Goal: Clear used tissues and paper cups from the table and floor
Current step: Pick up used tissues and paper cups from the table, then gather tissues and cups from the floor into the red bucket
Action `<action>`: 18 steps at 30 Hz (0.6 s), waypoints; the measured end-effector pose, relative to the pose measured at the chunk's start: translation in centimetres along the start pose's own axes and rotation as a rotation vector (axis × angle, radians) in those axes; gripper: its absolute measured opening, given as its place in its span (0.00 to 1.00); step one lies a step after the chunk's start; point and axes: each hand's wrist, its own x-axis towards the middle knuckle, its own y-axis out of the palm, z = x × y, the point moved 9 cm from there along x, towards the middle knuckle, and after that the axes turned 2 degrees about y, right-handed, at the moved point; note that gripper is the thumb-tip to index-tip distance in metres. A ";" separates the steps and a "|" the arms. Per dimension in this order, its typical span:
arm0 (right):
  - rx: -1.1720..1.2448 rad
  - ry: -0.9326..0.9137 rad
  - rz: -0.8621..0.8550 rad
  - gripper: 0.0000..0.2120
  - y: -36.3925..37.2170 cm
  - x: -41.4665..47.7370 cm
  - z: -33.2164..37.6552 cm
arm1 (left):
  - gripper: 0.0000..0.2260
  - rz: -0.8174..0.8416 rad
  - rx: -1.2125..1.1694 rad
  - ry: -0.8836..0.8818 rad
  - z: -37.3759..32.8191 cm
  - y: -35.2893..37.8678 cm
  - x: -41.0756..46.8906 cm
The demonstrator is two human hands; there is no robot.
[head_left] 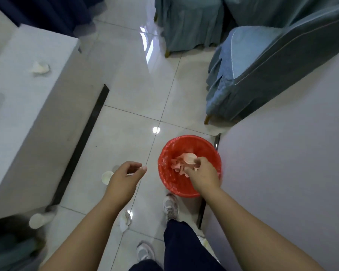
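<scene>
A bin with a red liner [165, 151] stands on the tiled floor against the right table; a paper cup [190, 157] and several tissues lie inside it. My right hand [203, 171] reaches into the bin, fingers closed on a white tissue [195, 169]. My left hand [126, 173] hovers left of the bin, fingers loosely apart and holding nothing. On the floor are a paper cup [107, 177] just left of that hand, a second cup on its side [37, 220] by the left table's corner, and a crumpled tissue [125, 220]. Another tissue [40, 68] lies on the left table.
A white table [27, 106] runs along the left and another white table [286, 163] fills the right. Chairs in blue covers [243, 75] stand behind the right table and at the back. My shoes [170, 206] are just before the bin.
</scene>
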 end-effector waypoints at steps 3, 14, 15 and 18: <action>-0.031 -0.118 0.135 0.16 2.0 -2.4 3.7 | 0.07 -0.066 -0.087 -0.024 1.1 -3.2 -2.5; -0.072 -0.567 0.414 0.10 11.8 -19.6 15.3 | 0.03 -0.429 -0.447 -0.035 10.5 -15.2 -18.0; -0.074 -0.595 0.436 0.09 12.9 -21.8 15.7 | 0.03 -0.464 -0.461 -0.027 11.9 -16.2 -20.1; -0.094 -0.693 0.500 0.08 16.6 -29.1 15.9 | 0.03 -0.579 -0.494 -0.016 16.6 -18.9 -27.0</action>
